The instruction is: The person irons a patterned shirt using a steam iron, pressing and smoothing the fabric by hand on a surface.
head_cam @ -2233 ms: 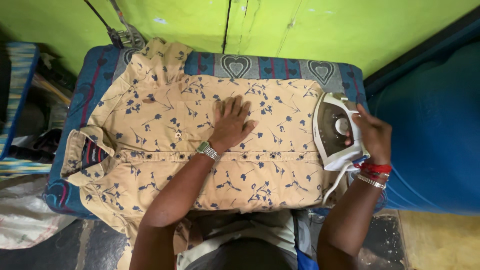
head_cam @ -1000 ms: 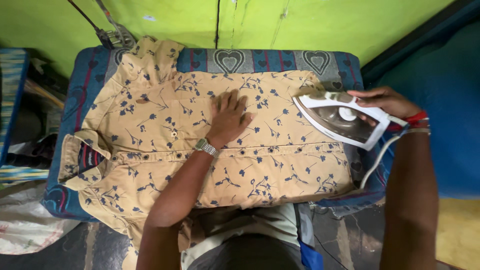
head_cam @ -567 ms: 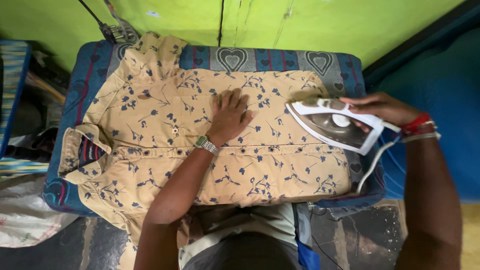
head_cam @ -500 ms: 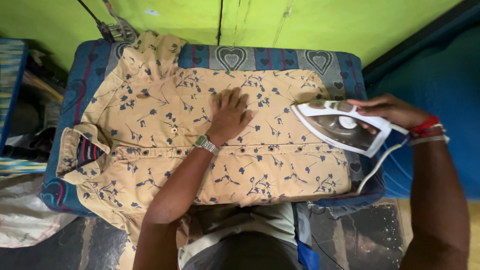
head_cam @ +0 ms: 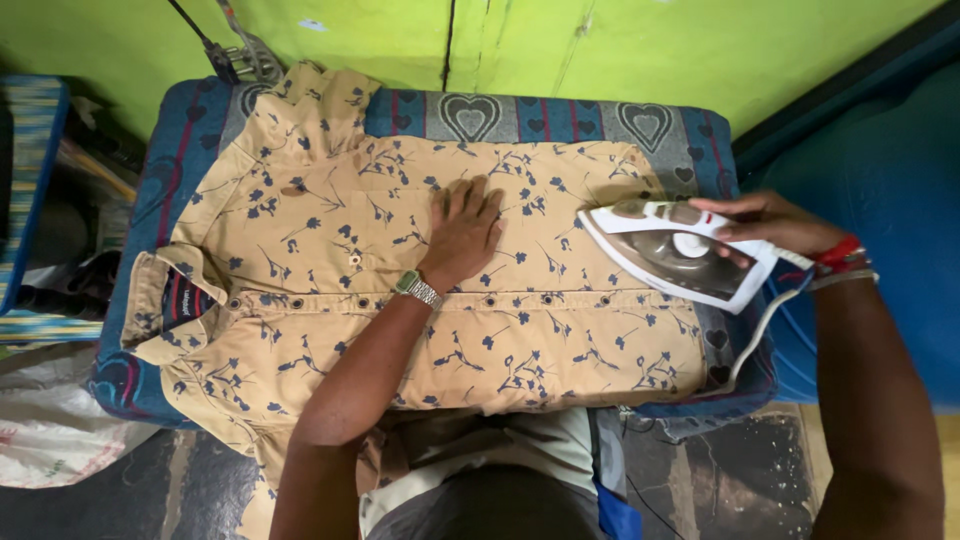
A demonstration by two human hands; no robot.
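Your left hand (head_cam: 462, 232) lay flat, fingers spread, pinning the tan floral shirt (head_cam: 400, 300) on the padded table (head_cam: 700, 150). Your right hand (head_cam: 770, 222) gripped the iron (head_cam: 675, 255) at the shirt's right end, mid-pressing.

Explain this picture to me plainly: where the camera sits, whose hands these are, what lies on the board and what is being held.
The camera sits on a person's head and looks down, so both arms are that person's own. A tan shirt with blue flowers lies spread on a padded board with a blue patterned cover. The left hand, with a wristwatch, lies flat on the shirt. The right hand grips a white and brown iron over the shirt's right end; its cord hangs off the edge.
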